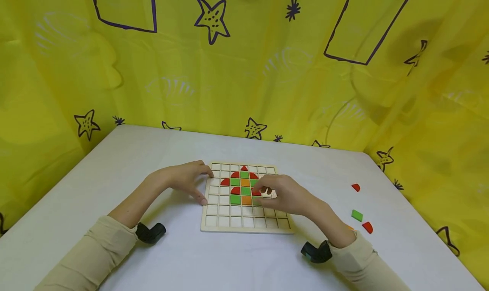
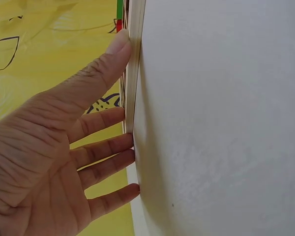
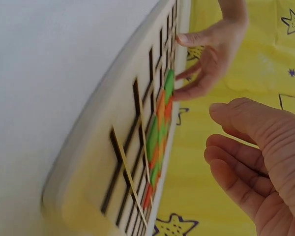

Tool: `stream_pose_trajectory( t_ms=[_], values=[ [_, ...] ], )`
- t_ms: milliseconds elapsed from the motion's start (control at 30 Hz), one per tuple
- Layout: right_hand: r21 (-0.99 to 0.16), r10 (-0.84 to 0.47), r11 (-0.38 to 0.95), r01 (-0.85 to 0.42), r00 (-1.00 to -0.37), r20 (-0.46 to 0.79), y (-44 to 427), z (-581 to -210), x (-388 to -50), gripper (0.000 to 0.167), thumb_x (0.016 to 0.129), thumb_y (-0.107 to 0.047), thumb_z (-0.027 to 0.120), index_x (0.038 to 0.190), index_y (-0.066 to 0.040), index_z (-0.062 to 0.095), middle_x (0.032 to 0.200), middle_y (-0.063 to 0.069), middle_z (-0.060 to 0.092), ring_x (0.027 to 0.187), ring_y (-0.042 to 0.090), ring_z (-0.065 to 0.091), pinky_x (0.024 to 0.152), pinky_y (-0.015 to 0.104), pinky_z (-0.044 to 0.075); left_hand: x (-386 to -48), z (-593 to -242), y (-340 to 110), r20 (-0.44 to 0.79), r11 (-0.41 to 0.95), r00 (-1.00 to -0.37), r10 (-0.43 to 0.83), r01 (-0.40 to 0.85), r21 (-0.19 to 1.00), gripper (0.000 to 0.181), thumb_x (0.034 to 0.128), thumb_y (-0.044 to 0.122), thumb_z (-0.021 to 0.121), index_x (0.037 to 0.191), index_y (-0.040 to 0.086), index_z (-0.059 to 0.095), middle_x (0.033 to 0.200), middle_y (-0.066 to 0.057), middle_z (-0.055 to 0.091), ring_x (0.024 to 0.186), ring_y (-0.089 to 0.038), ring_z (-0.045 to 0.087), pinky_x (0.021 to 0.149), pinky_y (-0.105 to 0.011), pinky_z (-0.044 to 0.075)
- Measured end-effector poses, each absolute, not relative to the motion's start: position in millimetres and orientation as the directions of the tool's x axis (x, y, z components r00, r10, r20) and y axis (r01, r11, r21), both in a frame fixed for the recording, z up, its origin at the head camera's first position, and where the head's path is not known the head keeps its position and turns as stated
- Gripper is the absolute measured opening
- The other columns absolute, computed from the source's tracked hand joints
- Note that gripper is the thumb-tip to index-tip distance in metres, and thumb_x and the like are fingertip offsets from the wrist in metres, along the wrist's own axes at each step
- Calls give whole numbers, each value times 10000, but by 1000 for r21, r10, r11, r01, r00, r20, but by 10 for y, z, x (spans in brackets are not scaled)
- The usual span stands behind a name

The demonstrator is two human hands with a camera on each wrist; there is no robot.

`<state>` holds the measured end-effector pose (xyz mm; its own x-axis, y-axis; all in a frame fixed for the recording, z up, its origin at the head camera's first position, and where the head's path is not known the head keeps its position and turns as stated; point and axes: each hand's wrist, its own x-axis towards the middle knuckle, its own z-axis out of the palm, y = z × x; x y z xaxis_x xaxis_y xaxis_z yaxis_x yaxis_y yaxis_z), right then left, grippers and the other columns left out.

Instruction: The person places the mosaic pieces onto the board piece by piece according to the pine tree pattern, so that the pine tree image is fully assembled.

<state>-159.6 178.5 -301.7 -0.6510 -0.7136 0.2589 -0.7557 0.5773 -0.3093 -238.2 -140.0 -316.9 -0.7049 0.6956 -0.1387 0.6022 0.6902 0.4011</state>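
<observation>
A light wooden grid board (image 1: 244,230) lies on the table, with red, green and orange pieces set in its cells. Among them are a red triangle (image 1: 244,168) at the top, a green square (image 1: 235,200) and an orange square (image 1: 247,200). My left hand (image 1: 185,178) touches the board's left edge, thumb and fingers spread; the left wrist view shows the fingertips against the wooden side (image 2: 135,59). Over the right part of the pattern hovers my right hand (image 1: 284,193), fingers loosely bent. In the right wrist view its thumb and fingers are apart, with nothing visible between them.
To the right lie loose pieces: a red rounded piece (image 1: 356,187), a green piece (image 1: 357,215) and another red rounded piece (image 1: 367,227). An orange piece (image 1: 349,227) is mostly hidden behind the right forearm. A yellow patterned curtain (image 1: 244,70) hangs behind the white table (image 1: 172,261).
</observation>
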Motion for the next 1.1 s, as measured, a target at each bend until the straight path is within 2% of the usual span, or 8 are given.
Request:
stream_pose_trajectory(
  t_ms=[233, 367, 600, 733, 867, 1100],
  values=[
    [-338, -641, 567, -751, -660, 392, 2108, -2886, -1560, 220, 849, -43, 822, 1045, -80, 731, 972, -8, 732, 829, 153, 651, 713, 336, 578, -2387, -3133, -1397, -151, 689, -697, 701, 608, 394, 773, 747, 454, 908, 1331, 62, 588, 1340, -147, 549, 1289, -321, 521, 1127, -513, 406],
    [-303, -604, 577, -759, -646, 468, 2284, -2804, -1560, 247, 834, -45, 834, 1047, -114, 730, 973, -27, 732, 815, 106, 648, 656, 286, 556, -2393, -3087, -1316, -180, 712, -709, 682, 587, 386, 744, 766, 458, 895, 1313, 56, 591, 1320, -138, 561, 1268, -306, 529, 1110, -497, 426],
    [-269, -536, 618, -739, -647, 542, 2517, -2691, -1596, 257, 821, -17, 830, 1034, -129, 738, 971, -39, 736, 822, 80, 656, 680, 233, 529, -2354, -3056, -1275, -225, 762, -744, 629, 533, 368, 742, 744, 434, 917, 1308, 74, 597, 1322, -114, 574, 1257, -304, 530, 1089, -497, 443],
    [-254, -486, 673, -694, -674, 556, 2652, -2648, -1590, 257, 819, -7, 829, 1022, -142, 746, 974, -50, 736, 818, 59, 648, 673, 197, 513, -2351, -3093, -1303, -228, 760, -744, 629, 525, 382, 758, 734, 413, 927, 1330, 84, 593, 1342, -104, 570, 1278, -297, 525, 1103, -488, 434],
    [-264, -435, 713, -650, -705, 561, 2772, -2598, -1574, 236, 829, -3, 822, 1014, -132, 750, 970, -26, 741, 812, 52, 648, 730, 151, 520, -2364, -3087, -1298, -214, 751, -739, 638, 538, 382, 753, 735, 404, 929, 1326, 82, 591, 1346, -112, 569, 1276, -299, 524, 1111, -490, 427],
    [-362, -295, 767, -530, -793, 533, 3011, -2536, -1551, 188, 875, -51, 802, 1044, -115, 752, 974, 34, 748, 823, -16, 631, 690, 126, 500, -2365, -3080, -1293, -214, 755, -743, 634, 535, 379, 749, 731, 400, 932, 1318, 83, 592, 1360, -126, 563, 1287, -311, 520, 1118, -502, 420]
  ],
)
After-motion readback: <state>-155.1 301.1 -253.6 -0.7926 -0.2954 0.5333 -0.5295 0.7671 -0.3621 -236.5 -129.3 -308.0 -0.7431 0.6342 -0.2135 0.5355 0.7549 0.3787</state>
